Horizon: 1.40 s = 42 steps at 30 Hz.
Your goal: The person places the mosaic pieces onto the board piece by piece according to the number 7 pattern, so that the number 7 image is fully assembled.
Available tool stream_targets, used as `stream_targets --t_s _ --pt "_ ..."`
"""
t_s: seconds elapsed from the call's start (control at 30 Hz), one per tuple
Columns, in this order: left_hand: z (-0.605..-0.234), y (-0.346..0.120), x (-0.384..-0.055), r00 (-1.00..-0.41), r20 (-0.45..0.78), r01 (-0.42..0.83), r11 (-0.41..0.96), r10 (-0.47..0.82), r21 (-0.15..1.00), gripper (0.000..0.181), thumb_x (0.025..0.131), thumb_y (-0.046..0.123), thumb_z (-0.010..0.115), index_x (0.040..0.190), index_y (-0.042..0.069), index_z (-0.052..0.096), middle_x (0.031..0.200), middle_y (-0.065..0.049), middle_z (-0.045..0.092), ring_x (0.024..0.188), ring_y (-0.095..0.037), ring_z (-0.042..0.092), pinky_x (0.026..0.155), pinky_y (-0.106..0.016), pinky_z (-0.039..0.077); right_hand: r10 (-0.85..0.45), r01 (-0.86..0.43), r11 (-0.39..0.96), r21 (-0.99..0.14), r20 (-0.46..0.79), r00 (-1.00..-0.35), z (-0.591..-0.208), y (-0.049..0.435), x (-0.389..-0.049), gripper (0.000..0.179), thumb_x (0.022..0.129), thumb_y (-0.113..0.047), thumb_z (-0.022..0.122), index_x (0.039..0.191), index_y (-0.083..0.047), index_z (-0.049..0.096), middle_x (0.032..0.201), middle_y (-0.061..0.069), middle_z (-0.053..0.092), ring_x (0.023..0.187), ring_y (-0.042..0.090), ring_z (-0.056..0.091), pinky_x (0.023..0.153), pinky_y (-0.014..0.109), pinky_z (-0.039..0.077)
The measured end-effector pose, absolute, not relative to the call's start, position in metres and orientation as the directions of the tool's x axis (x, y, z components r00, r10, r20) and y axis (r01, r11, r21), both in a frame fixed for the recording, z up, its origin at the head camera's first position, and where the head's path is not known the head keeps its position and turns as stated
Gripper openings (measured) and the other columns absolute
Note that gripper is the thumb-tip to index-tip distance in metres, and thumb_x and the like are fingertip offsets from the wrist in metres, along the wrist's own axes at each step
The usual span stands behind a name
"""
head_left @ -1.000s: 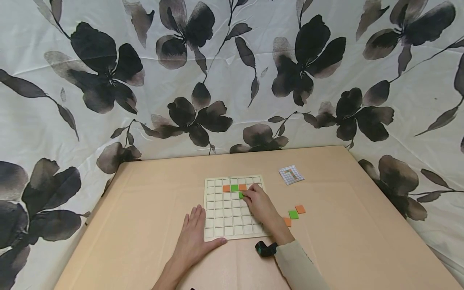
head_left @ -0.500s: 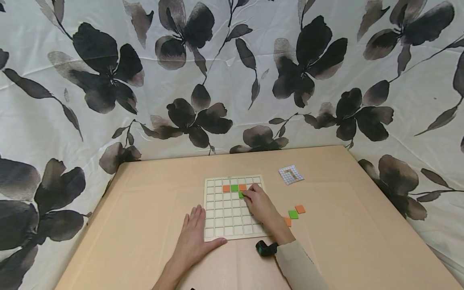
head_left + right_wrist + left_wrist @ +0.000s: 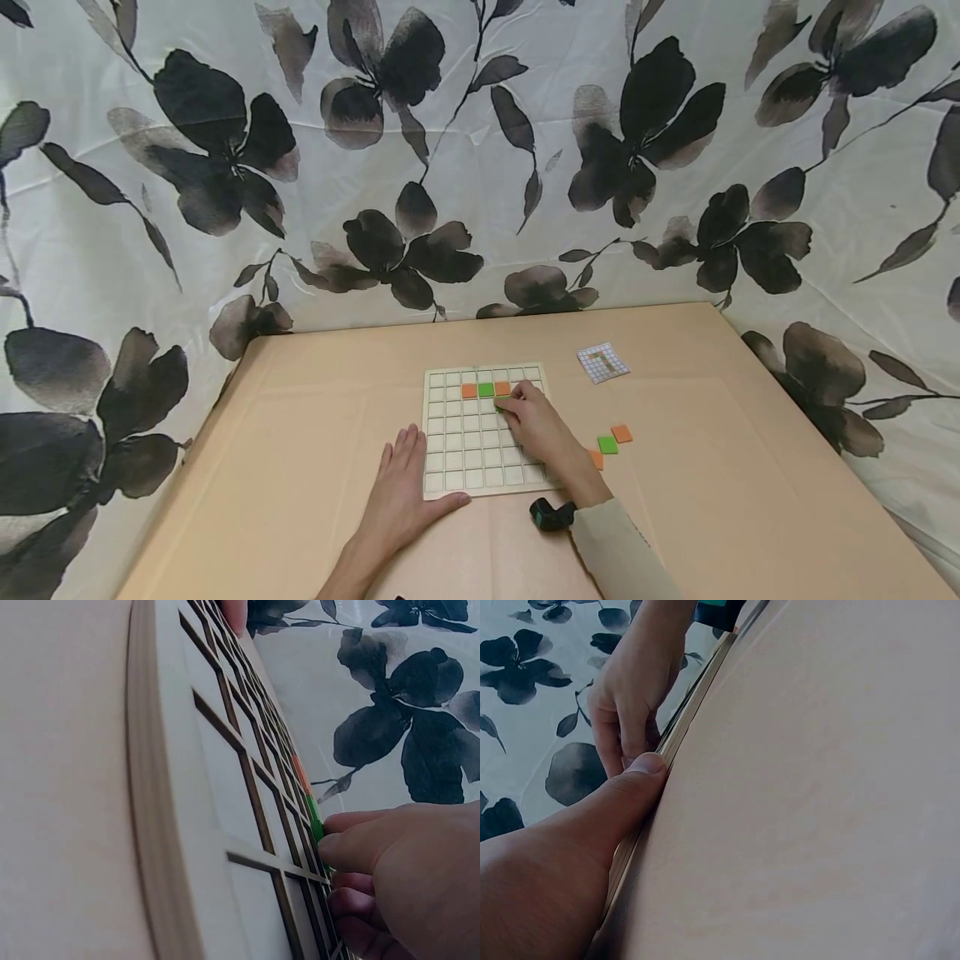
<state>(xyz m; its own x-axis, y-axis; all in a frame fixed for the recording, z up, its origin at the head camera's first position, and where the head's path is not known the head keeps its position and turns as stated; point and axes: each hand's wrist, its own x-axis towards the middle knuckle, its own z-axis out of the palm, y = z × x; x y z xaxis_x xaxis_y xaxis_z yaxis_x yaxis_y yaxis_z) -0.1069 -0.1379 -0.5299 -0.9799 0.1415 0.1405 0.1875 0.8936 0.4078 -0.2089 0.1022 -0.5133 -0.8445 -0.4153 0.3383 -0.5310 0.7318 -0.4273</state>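
A pale wooden grid board (image 3: pixel 454 458) lies on the table, with two orange tiles and a green tile in a row near its far side. Just below the right one of these, my right hand (image 3: pixel 538 423) pinches another green tile (image 3: pixel 500 407) between thumb and fingertips; the fingers mostly cover it. In the right wrist view, green shows at the fingertips of the right hand (image 3: pixel 390 862). My left hand (image 3: pixel 405 477) rests at the board's near left corner, straight fingers along the left edge, thumb on the near edge, as the left wrist view shows too.
Right of the board lie a loose green tile (image 3: pixel 607 445) and two orange ones, one partly behind the right wrist. A small card (image 3: pixel 603 362) with a printed grid pattern lies farther back. A floral cloth (image 3: pixel 480 167) hangs behind the table (image 3: pixel 315 417).
My right fingertips have shifted slightly left over the pinched green tile, so less of it shows. The left hand and the board stay in place.
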Motion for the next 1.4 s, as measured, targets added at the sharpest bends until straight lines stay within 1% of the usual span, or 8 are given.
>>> stream_targets --t_s 0.27,0.43,0.6,0.73,0.93,1.13,1.33,1.4 --pt "-0.5299 -0.1377 -0.1073 -0.979 0.146 0.193 0.896 0.145 0.399 0.124 0.073 0.083 0.063 0.152 -0.008 0.033 0.162 -0.025 0.028 0.153 -0.039 0.024 0.127 -0.055 0.019 -0.441 -0.525 0.760 -0.383 0.290 -0.849 -0.5103 0.1002 -0.2084 0.026 0.097 -0.013 0.065 0.122 -0.014 0.074 0.105 0.008 0.056 0.089 0.017 0.051 0.077 0.031 0.050" --pt "-0.5306 -0.1377 -0.1073 -0.978 0.149 0.192 0.897 0.143 0.398 0.124 0.073 0.083 0.063 0.152 -0.008 0.033 0.162 -0.024 0.028 0.153 -0.039 0.024 0.127 -0.055 0.019 -0.425 -0.517 0.756 -0.402 0.300 -0.854 -0.5103 0.1008 -0.2078 0.024 0.097 -0.011 0.066 0.119 -0.011 0.075 0.104 0.007 0.056 0.087 0.015 0.052 0.075 0.030 0.051" --pt "-0.5309 -0.1377 -0.1069 -0.978 0.150 0.192 0.898 0.143 0.397 0.122 0.074 0.081 0.064 0.151 -0.009 0.034 0.162 -0.025 0.028 0.153 -0.039 0.024 0.127 -0.055 0.019 -0.413 -0.506 0.757 -0.413 0.297 -0.861 -0.5106 0.1011 -0.2075 0.025 0.097 -0.011 0.066 0.119 -0.010 0.075 0.104 0.007 0.056 0.086 0.014 0.050 0.074 0.028 0.051" --pt "-0.5311 -0.1377 -0.1066 -0.979 0.148 0.188 0.896 0.139 0.401 0.122 0.074 0.080 0.065 0.151 -0.009 0.034 0.162 -0.024 0.028 0.153 -0.039 0.024 0.127 -0.055 0.019 -0.403 -0.496 0.773 -0.396 0.297 -0.866 -0.5118 0.1004 -0.2081 0.024 0.096 -0.011 0.067 0.118 -0.010 0.075 0.102 0.005 0.057 0.085 0.013 0.049 0.074 0.028 0.050" --pt "-0.5315 -0.1380 -0.1064 -0.979 0.149 0.189 0.895 0.139 0.405 0.123 0.073 0.081 0.065 0.151 -0.009 0.034 0.162 -0.025 0.028 0.153 -0.039 0.024 0.127 -0.055 0.019 -0.382 -0.494 0.792 -0.358 0.340 -0.859 -0.5148 0.0988 -0.2083 0.020 0.095 -0.011 0.068 0.112 -0.009 0.077 0.096 0.004 0.056 0.082 0.014 0.047 0.070 0.029 0.048" --pt "-0.5318 -0.1387 -0.1060 -0.977 0.156 0.194 0.894 0.142 0.404 0.123 0.073 0.081 0.065 0.151 -0.009 0.034 0.162 -0.025 0.029 0.153 -0.039 0.024 0.126 -0.055 0.019 -0.367 -0.498 0.787 -0.365 0.373 -0.852 -0.5165 0.0973 -0.2081 0.016 0.093 -0.010 0.071 0.107 -0.008 0.079 0.092 0.004 0.054 0.080 0.014 0.046 0.068 0.028 0.048" --pt "-0.5315 -0.1387 -0.1063 -0.977 0.160 0.195 0.897 0.142 0.398 0.123 0.073 0.082 0.064 0.151 -0.008 0.035 0.162 -0.024 0.030 0.153 -0.039 0.025 0.126 -0.055 0.020 -0.369 -0.490 0.801 -0.345 0.361 -0.856 -0.5159 0.0963 -0.2083 0.018 0.093 -0.008 0.069 0.109 -0.006 0.078 0.092 0.005 0.053 0.080 0.015 0.044 0.067 0.029 0.046" --pt "-0.5313 -0.1387 -0.1064 -0.977 0.159 0.195 0.896 0.142 0.399 0.123 0.073 0.082 0.063 0.151 -0.008 0.034 0.162 -0.024 0.029 0.153 -0.039 0.024 0.126 -0.055 0.020 -0.359 -0.475 0.800 -0.367 0.340 -0.869 -0.5157 0.0967 -0.2085 0.020 0.094 -0.009 0.068 0.111 -0.006 0.077 0.094 0.005 0.053 0.082 0.015 0.046 0.068 0.028 0.047"
